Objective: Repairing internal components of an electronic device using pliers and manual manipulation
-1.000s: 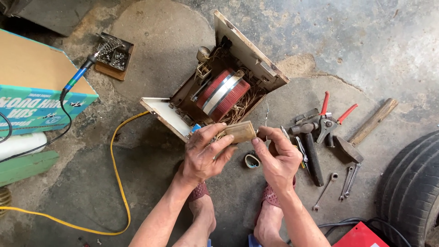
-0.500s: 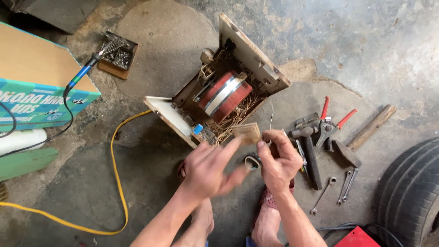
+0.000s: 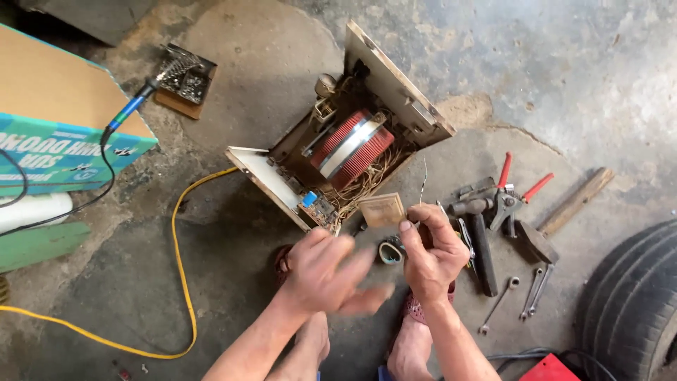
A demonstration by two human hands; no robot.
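- The left hand (image 3: 326, 275) is spread open and blurred, holding nothing, just below the opened metal case (image 3: 338, 148) on the concrete floor (image 3: 564, 63).
- The right hand (image 3: 431, 250) is curled, fingertips pinching a thin wire (image 3: 423, 185) that rises toward the case.
- A small brown board (image 3: 381, 209) sits just above both hands, beside the case's red coil (image 3: 349, 147).
- A roll of tape (image 3: 389, 252) lies between the hands.
- A hammer (image 3: 478, 236), red-handled pliers (image 3: 509, 192) and wrenches (image 3: 532, 291) lie to the right.
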